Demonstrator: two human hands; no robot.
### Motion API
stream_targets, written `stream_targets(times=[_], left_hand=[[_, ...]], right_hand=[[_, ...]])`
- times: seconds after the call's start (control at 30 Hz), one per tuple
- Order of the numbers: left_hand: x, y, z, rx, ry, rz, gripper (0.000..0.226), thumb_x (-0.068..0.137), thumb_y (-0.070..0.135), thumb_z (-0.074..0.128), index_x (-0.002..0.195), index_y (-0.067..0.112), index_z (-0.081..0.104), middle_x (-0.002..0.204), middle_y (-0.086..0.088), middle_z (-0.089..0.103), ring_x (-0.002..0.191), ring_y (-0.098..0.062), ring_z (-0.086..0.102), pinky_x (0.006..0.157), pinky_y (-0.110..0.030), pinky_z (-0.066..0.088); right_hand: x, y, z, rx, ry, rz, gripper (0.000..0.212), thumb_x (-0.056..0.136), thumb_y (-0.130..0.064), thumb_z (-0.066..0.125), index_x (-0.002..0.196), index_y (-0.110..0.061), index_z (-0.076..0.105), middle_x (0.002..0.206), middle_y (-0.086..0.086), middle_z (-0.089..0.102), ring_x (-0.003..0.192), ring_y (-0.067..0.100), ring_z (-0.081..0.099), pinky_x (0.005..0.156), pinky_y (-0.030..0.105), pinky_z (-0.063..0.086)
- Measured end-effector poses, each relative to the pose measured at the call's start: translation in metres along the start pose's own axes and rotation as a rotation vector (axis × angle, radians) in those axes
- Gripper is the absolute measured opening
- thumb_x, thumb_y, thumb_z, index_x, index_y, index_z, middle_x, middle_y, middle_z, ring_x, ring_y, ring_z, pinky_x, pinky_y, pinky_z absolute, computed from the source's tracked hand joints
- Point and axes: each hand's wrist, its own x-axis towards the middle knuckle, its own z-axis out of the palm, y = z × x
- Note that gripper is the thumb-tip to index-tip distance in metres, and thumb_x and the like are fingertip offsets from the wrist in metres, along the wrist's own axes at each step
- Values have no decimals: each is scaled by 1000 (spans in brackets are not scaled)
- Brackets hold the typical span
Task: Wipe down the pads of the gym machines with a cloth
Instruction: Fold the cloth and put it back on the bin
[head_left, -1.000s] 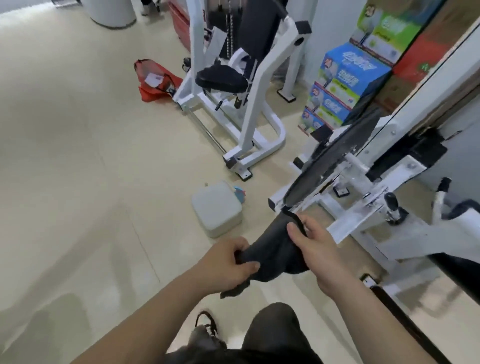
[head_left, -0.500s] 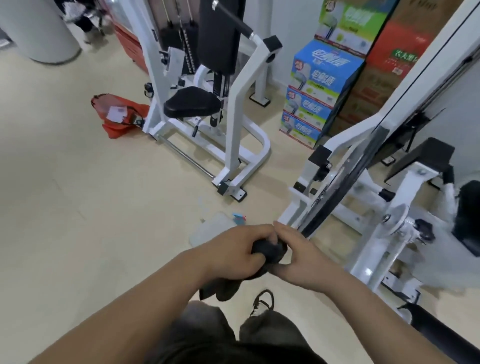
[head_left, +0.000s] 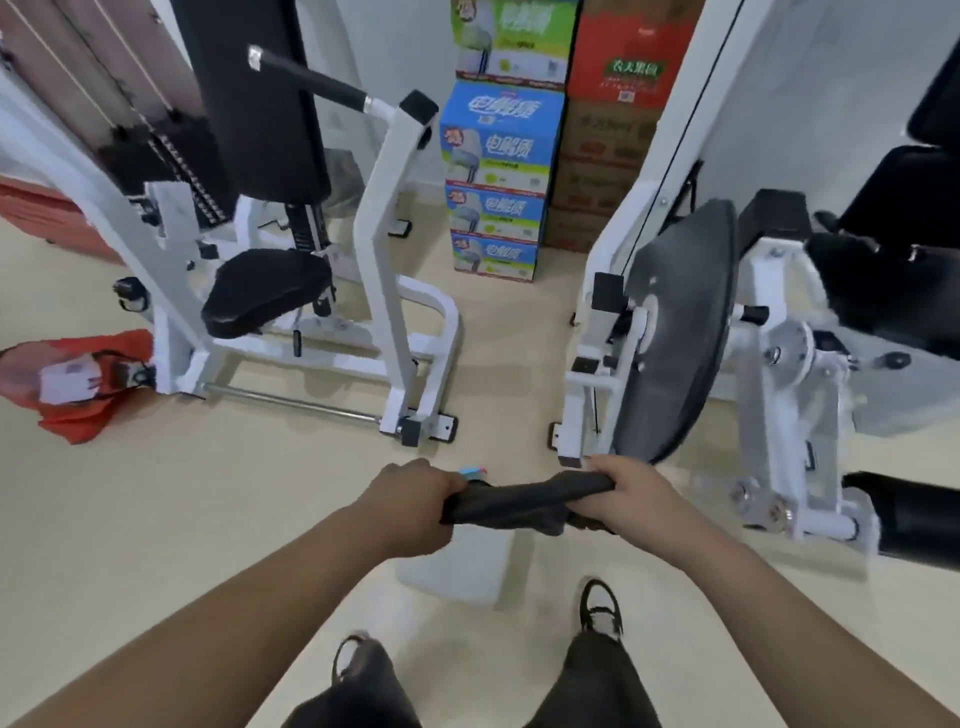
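Hands (head_left: 524, 499) have pulled apart, stretching soft dark cloth (head_left: 524, 501) taut.

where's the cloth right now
In the head view, the cloth is low in the centre, held stretched between the left hand and the right hand, just over a white container.

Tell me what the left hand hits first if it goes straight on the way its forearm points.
Past the cloth it grips, the left hand would likely meet the right-hand machine's white frame, beside the dark disc. Depth is unclear.
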Motion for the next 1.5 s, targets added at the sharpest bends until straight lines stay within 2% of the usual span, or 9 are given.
stream_targets(times=[0.23, 0.47, 0.67, 0.83, 0.97, 1.17, 1.33, 1.4, 1.5], left_hand=[[-1, -85, 19, -326, -94, 107, 37, 73, 28, 87, 89, 22, 55, 88, 2, 65, 61, -18, 69, 57, -36, 60], [41, -136, 91, -308, -296, 85, 40, 66, 31, 92, 92, 27, 61, 96, 6, 65, 85, -13, 63, 65, -25, 50], [107, -173, 169, -335, -15, 36, 13, 77, 9, 68, 75, 15, 57, 76, -4, 62, 73, -21, 59, 59, -30, 45], [138, -181, 211, -324, 212, 186, 29, 76, 5, 60, 61, 25, 45, 63, 8, 52, 62, -13, 50, 49, -23, 34], [172, -208, 276, -67, 235, 237, 26, 76, 9, 55, 67, 28, 39, 76, 9, 50, 75, -16, 49, 58, -29, 36], [219, -236, 402, 330, -77, 211, 22, 85, 6, 55, 98, 23, 54, 102, -1, 60, 86, -23, 55, 70, -33, 38], [234, -242, 443, 282, -401, 218, 19, 82, 26, 74, 95, 23, 60, 83, 6, 63, 78, -23, 62, 68, -36, 53], [235, -241, 442, 182, -501, 179, 32, 80, 43, 79, 101, 25, 64, 78, 13, 61, 84, -20, 64, 73, -33, 54], [253, -243, 429, 3, -317, 160, 26, 90, 52, 68, 99, 28, 69, 92, 12, 66, 93, -15, 64, 85, -34, 56]], right_hand=[[4, 17, 96, 202, 198, 332, 12, 88, -7, 58, 82, -10, 48, 79, 6, 49, 71, 20, 47, 65, 33, 34], [57, 73, 198, 437, 441, 442, 3, 94, -3, 51, 96, -4, 50, 96, 16, 59, 80, 26, 59, 57, 33, 56], [114, 145, 254, 535, 584, 263, 19, 84, 10, 52, 80, -7, 45, 76, 11, 52, 72, 26, 55, 68, 43, 62], [144, 193, 275, 453, 789, 54, 17, 80, 15, 55, 80, 2, 43, 72, 8, 44, 63, 16, 37, 55, 25, 31], [179, 247, 315, 348, 674, -19, 25, 71, 21, 47, 70, -3, 39, 64, 1, 38, 57, 11, 28, 49, 20, 22], [241, 341, 371, -28, 84, 101, 29, 65, 6, 57, 63, -21, 46, 61, -13, 42, 59, 11, 36, 53, 27, 27], [264, 363, 388, -211, -381, 317, 35, 68, -47, 86, 79, -24, 63, 77, -8, 69, 72, 11, 61, 64, 27, 48], [272, 364, 383, -157, -374, 356, 43, 77, -61, 77, 84, -20, 65, 82, -4, 78, 76, 12, 70, 69, 31, 56], [294, 376, 377, -22, 133, 301, 38, 92, -52, 63, 84, -14, 60, 76, 5, 77, 64, 20, 71, 66, 40, 61]])
